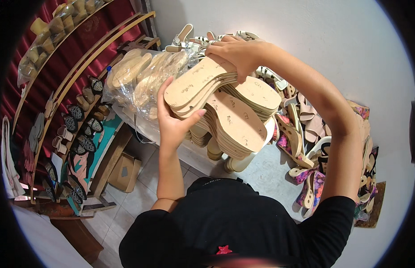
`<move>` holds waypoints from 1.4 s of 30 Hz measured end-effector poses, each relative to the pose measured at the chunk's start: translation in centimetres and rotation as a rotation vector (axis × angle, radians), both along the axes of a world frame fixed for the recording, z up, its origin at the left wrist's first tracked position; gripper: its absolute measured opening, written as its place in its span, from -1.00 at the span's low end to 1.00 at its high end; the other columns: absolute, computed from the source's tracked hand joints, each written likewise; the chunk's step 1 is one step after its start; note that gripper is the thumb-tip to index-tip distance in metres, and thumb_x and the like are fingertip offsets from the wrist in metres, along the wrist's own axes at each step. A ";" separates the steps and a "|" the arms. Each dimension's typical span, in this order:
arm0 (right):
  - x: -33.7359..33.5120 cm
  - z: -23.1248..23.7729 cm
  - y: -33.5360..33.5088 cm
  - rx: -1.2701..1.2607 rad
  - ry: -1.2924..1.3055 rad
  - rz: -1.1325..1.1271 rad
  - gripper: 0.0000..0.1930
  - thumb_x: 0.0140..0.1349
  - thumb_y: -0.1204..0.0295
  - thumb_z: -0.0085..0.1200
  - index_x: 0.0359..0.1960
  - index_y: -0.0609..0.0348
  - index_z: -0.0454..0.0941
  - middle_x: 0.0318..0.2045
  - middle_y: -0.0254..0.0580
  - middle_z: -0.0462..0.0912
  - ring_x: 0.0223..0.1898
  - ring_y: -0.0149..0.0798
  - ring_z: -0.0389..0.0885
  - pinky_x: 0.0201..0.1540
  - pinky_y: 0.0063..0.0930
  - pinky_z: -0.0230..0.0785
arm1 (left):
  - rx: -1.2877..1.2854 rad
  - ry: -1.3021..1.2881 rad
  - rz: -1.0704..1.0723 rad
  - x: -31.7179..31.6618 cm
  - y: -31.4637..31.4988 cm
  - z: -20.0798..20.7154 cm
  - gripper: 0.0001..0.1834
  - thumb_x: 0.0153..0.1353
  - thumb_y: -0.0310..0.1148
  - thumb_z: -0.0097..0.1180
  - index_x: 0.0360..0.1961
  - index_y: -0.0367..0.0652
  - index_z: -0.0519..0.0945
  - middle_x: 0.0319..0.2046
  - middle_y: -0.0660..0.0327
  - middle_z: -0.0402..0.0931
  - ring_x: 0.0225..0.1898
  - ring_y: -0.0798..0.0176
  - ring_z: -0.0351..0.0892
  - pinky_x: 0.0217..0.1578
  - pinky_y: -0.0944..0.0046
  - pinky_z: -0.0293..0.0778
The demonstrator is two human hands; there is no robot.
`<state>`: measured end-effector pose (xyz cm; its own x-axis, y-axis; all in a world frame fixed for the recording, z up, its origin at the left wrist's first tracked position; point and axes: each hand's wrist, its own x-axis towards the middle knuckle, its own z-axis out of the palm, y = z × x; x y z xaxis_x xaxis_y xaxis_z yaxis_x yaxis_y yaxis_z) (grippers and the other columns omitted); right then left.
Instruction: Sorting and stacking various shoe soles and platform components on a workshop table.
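Note:
A stack of beige insoles with small handwritten marks is held between my two hands, tilted, above the table. My left hand grips its near left end, the thumb along the edge. At the other end my right hand reaches over from above, fingers wrapped round the far side. Just below lies a second thick insole stack, partly covered by the held one. A third insole stack sits behind it to the right. Whether the held stack touches those below, I cannot tell.
On the table's left is a clear plastic bag of beige soles. Flowered wedge sandals crowd the right; white sandals stand at the back. Shoe shelves line the left, with a cardboard box on the tiled floor.

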<state>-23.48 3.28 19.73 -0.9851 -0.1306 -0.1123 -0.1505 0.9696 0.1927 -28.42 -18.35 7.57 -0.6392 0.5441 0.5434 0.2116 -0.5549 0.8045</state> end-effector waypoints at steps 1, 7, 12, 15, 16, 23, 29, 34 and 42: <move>-0.2 -0.3 0.1 0.024 -0.012 -0.021 0.00 -0.59 0.38 0.40 0.12 0.07 0.21 -0.03 -0.25 0.42 0.05 -0.09 0.28 0.18 -0.23 0.13 | 0.003 -0.058 -0.011 0.5 0.1 0.1 -0.05 -0.20 -0.58 0.37 0.23 -0.19 0.08 0.03 0.01 0.32 0.03 0.18 0.41 0.06 0.24 0.38; -0.7 -0.7 0.1 0.029 -0.045 0.009 0.01 -0.60 0.43 0.41 0.11 0.03 0.21 -0.03 -0.25 0.42 0.06 -0.10 0.29 0.18 -0.22 0.13 | -0.011 0.016 0.104 0.8 0.6 -1.4 -0.14 -0.19 -0.58 0.36 0.16 -0.22 0.14 0.01 0.00 0.34 0.01 0.18 0.43 0.02 0.25 0.40; -0.9 -0.9 0.4 0.004 -0.020 0.050 0.01 -0.61 0.44 0.42 0.12 0.03 0.22 -0.05 -0.24 0.43 0.07 -0.11 0.29 0.19 -0.23 0.13 | 0.020 0.010 0.148 1.3 0.8 -1.3 -0.16 -0.19 -0.57 0.37 0.14 -0.27 0.16 -0.02 -0.02 0.36 0.01 0.18 0.44 0.01 0.25 0.41; -0.8 -0.6 0.4 -0.027 -0.044 0.055 0.02 -0.62 0.44 0.43 0.12 0.05 0.22 -0.05 -0.22 0.43 0.08 -0.11 0.29 0.20 -0.25 0.12 | 0.026 0.041 0.177 1.4 1.0 -1.5 -0.16 -0.21 -0.56 0.39 0.13 -0.30 0.19 0.01 -0.02 0.36 0.01 0.17 0.44 0.03 0.24 0.40; -0.7 -0.6 0.3 -0.033 -0.046 0.062 0.03 -0.62 0.44 0.43 0.13 0.06 0.22 -0.04 -0.21 0.43 0.08 -0.10 0.30 0.20 -0.25 0.11 | 0.076 0.073 0.196 1.3 1.1 -1.5 -0.16 -0.22 -0.56 0.39 0.13 -0.32 0.21 0.02 -0.02 0.36 0.02 0.17 0.44 0.04 0.23 0.39; -0.5 -1.3 1.1 -0.101 -0.073 0.091 0.05 -0.63 0.44 0.45 0.13 0.15 0.20 -0.01 -0.13 0.42 0.10 -0.05 0.29 0.22 -0.27 0.09 | 0.072 0.090 0.212 1.0 1.2 -1.9 -0.14 -0.22 -0.57 0.39 0.16 -0.37 0.21 0.08 -0.03 0.34 0.07 0.14 0.40 0.07 0.21 0.36; -0.8 -2.1 1.5 -0.107 -0.071 0.098 0.05 -0.64 0.43 0.46 0.12 0.16 0.21 -0.01 -0.12 0.41 0.11 -0.06 0.29 0.22 -0.25 0.10 | 0.113 0.034 0.185 1.6 1.5 -2.0 -0.12 -0.18 -0.55 0.39 0.18 -0.37 0.17 0.11 -0.04 0.29 0.09 0.15 0.36 0.09 0.21 0.33; -0.6 -2.4 1.4 -0.118 -0.052 0.081 0.07 -0.63 0.43 0.46 0.15 0.05 0.18 0.01 -0.16 0.38 0.08 -0.01 0.30 0.20 -0.21 0.13 | 0.025 0.011 0.227 1.8 1.6 -3.0 -0.14 -0.15 -0.55 0.38 0.18 -0.36 0.17 0.07 0.01 0.30 0.08 0.19 0.36 0.08 0.23 0.34; -0.4 -1.5 0.9 -0.150 -0.094 0.009 0.10 -0.63 0.44 0.46 0.18 -0.04 0.17 0.01 -0.17 0.38 0.08 0.04 0.28 0.19 -0.13 0.10 | 0.085 -0.042 0.254 2.0 2.0 -3.6 -0.22 -0.11 -0.57 0.35 0.16 -0.36 0.21 0.03 0.04 0.35 0.03 0.22 0.41 0.06 0.26 0.35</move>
